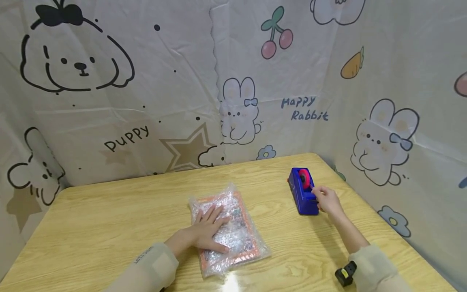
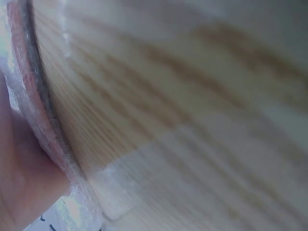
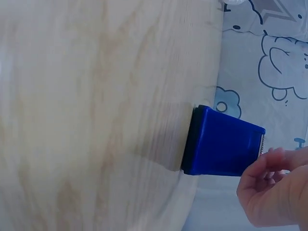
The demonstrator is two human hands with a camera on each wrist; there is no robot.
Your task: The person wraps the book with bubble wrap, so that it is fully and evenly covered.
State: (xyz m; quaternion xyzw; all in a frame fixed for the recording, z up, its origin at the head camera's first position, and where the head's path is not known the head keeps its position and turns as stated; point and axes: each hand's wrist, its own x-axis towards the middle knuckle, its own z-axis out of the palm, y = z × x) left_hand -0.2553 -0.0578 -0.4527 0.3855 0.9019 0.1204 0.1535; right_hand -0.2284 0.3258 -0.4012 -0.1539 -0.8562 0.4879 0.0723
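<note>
A flat rectangular item with an orange border, wrapped in clear bubble wrap (image 1: 238,237), lies at a slant on the table. My left hand (image 1: 206,233) rests on it with fingers spread; in the left wrist view the hand (image 2: 29,178) lies against the wrapped edge (image 2: 36,101). To the right stands a blue tape dispenser (image 1: 306,206) holding a roll of tape on a red core (image 1: 305,178). Thumb and fingers of my right hand (image 1: 328,200) pinch the tape's end at the dispenser's toothed cutter (image 3: 262,144). The tape itself barely shows between the fingertips.
The light wooden table (image 1: 120,223) extends to the left of the wrapped item. Its right edge runs close beyond the dispenser. A printed cloth (image 1: 175,89) with cartoon rabbits and a puppy hangs behind and along the sides. A small black device (image 1: 345,273) sits at my right wrist.
</note>
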